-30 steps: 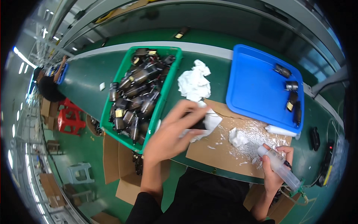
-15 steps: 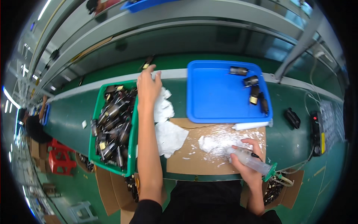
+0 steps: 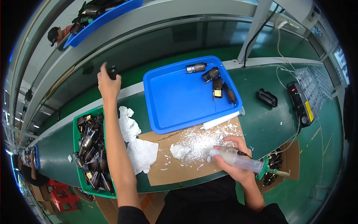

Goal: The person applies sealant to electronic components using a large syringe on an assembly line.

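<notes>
My left hand (image 3: 108, 86) is raised beyond the green bin, its fingers closed around a small dark motor (image 3: 112, 71). My right hand (image 3: 238, 166) grips a large clear syringe (image 3: 242, 161) with a green end cap and white paste inside. The syringe tip points left over a sheet of cardboard (image 3: 161, 175) smeared with white paste. A white lump (image 3: 179, 151) lies on the cardboard left of the tip. Several small motors (image 3: 211, 74) rest at the right side of the blue tray (image 3: 146, 84). Many more motors fill the green bin (image 3: 76, 149) under my left forearm.
White wipes (image 3: 142, 155) lie between bin and cardboard. A white tube (image 3: 221, 120) borders the tray's near edge. Farther right are a black clip-like object (image 3: 267, 98) and a black box (image 3: 300, 104) with a cable. A blue tray of motors (image 3: 108, 18) stands on the upper shelf.
My view has swung, so the bench sits farther left and tilted. My left hand, still holding the motor, stays out past the bin. My right hand keeps its grip on the syringe.
</notes>
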The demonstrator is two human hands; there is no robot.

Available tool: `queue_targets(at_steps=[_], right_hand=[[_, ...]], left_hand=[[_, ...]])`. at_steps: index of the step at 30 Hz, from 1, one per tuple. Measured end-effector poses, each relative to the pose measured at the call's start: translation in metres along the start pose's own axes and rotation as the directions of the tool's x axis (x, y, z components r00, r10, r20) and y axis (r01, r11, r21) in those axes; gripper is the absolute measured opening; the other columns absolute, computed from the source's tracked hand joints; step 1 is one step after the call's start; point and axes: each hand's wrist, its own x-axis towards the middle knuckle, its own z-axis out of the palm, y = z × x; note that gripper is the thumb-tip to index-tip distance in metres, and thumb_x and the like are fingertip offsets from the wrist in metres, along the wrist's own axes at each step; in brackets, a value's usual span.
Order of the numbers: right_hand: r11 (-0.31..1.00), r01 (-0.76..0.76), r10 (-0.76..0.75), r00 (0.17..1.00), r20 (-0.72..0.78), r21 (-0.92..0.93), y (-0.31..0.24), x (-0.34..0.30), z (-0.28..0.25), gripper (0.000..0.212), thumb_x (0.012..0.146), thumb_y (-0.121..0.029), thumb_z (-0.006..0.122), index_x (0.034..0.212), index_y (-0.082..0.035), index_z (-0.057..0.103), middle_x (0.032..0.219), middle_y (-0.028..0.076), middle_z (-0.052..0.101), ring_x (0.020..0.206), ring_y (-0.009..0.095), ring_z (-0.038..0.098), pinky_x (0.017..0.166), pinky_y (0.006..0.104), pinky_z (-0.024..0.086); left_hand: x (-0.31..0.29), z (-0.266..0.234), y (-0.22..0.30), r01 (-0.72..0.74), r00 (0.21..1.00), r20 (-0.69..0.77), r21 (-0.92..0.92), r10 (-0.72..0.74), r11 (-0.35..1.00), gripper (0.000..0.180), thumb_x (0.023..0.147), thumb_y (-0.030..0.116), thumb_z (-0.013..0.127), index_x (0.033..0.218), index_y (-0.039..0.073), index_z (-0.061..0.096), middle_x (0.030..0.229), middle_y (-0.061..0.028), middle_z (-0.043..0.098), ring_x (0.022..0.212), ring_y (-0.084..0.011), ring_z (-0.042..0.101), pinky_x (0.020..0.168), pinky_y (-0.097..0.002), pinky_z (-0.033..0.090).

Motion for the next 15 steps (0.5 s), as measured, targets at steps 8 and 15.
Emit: queue_targets(at_steps=[8, 15], right_hand=[[0.993, 0.104, -0.105, 0.994, -0.027, -0.057, 0.000, 0.045, 0.033, 0.042, 0.080, -0.012, 0.074, 0.115, -0.006, 0.051, 0.087, 0.011, 0.071, 0.075, 0.012, 0.067, 0.067, 0.0258, 0.052], [0.971, 0.090, -0.115, 0.988, -0.104, -0.220, 0.004, 0.044, 0.032, 0.041, 0.078, -0.012, 0.075, 0.111, -0.007, 0.052, 0.086, 0.012, 0.072, 0.075, 0.015, 0.069, 0.070, 0.0264, 0.053]], left_hand=[[-0.103, -0.091, 0.065, 0.573, 0.713, 0.701, -0.595, -0.015, -0.564, 0.051, 0.099, 0.035, 0.047, 0.132, -0.004, 0.040, 0.106, -0.0145, 0.052, 0.087, -0.0174, 0.051, 0.079, -0.0280, 0.045], [-0.150, -0.082, 0.087, 0.586, 0.668, 0.730, -0.395, 0.145, -0.708, 0.062, 0.101, 0.048, 0.032, 0.136, -0.003, 0.035, 0.096, -0.0074, 0.048, 0.081, -0.0143, 0.045, 0.072, -0.0272, 0.042]])
